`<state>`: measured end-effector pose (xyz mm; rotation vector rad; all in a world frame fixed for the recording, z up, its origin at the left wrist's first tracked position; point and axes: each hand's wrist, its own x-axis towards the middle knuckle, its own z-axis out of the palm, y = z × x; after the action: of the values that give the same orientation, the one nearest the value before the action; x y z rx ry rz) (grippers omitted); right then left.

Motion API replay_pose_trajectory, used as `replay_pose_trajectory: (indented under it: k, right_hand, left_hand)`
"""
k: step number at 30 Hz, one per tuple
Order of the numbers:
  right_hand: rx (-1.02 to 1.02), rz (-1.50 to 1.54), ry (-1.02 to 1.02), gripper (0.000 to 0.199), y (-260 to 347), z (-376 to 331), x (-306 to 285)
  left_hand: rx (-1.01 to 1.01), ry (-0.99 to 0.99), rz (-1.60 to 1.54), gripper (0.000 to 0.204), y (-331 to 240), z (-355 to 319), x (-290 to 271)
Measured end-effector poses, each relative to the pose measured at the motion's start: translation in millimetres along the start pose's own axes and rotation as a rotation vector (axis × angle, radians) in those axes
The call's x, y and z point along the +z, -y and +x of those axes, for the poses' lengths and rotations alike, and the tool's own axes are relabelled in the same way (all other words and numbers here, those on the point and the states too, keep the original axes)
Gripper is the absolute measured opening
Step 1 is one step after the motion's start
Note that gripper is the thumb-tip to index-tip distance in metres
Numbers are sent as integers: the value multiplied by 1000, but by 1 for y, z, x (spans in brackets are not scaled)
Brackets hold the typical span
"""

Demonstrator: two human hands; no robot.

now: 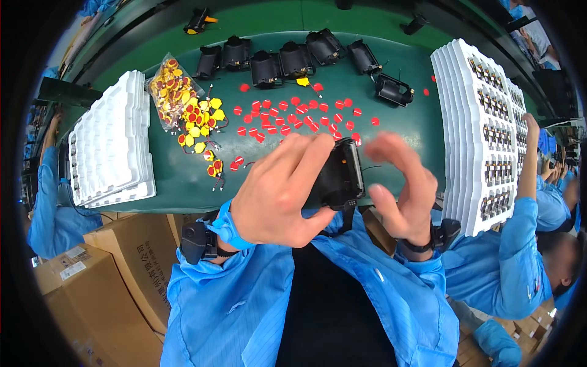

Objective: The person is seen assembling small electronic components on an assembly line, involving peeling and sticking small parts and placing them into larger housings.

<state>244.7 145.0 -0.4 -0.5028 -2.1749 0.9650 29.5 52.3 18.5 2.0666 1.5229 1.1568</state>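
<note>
A black plastic housing (343, 174) with an open hollow side is gripped by my left hand (278, 192), just over the table's near edge. The left fingers reach along its far end and the thumb presses near its lower end. Beside it, apart from the housing, my right hand (408, 186) has its thumb and fingers spread, and nothing shows between them. Beyond both hands, many small red discs with white marks (301, 110) lie scattered on the green table (183, 177).
Several black housings (265, 68) stand along the back. At left are wired yellow discs (194, 119), a plastic bag (171, 85) of them, and white trays (116, 147). Stacked white trays (449, 140) with small parts stand right, beside another person's arm (527, 165). Cardboard boxes (98, 300) sit lower left.
</note>
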Motion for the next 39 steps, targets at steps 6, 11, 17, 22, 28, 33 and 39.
replay_pose_trajectory:
  k: [6,11,17,22,28,33,39]
  right_hand:
    - [159,-10,-9,25,-1,1,18]
    - [69,-49,-108,25,7,-2,35]
    - [29,-137,-138,28,19,-5,40]
    - [115,-158,-175,37,36,-4,43]
    - [7,-220,-190,41,32,-5,49]
    - [30,-158,-221,35,20,-8,50]
    - [60,-141,-185,21,20,0,41]
  left_hand:
    - [-89,-4,-245,65,8,1,7]
    - [-282,-130,-427,38,16,-4,28]
    - [-245,-214,-389,35,10,-2,29]
    - [-220,-249,-321,37,7,-3,31]
    - [-197,-231,-284,35,3,-6,21]
    - [-167,-206,-272,29,-2,-5,25]
    - [-194,-171,-290,27,4,-4,23]
